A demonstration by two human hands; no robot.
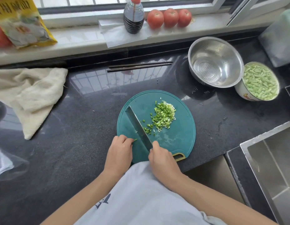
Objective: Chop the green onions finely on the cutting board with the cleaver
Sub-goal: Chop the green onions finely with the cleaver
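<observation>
A round teal cutting board [180, 137] lies on the dark counter. A heap of chopped green onions [163, 116] sits on its far half, with a few loose pieces beside the blade. The cleaver [137, 125] stands edge-down on the board, angled from far left to near right. My right hand [160, 158] grips its handle at the board's near edge. Left of the blade, my left hand [119, 151] pinches a short green onion stub [135, 139] with curled fingers.
A steel colander [215, 62] and a bowl of cut green beans [259, 82] stand at the far right. A sink [274, 168] is at the right. Chopsticks [139, 66] lie behind the board, a towel [30, 96] to the left. A sauce bottle [133, 17] and tomatoes [170, 17] stand on the sill.
</observation>
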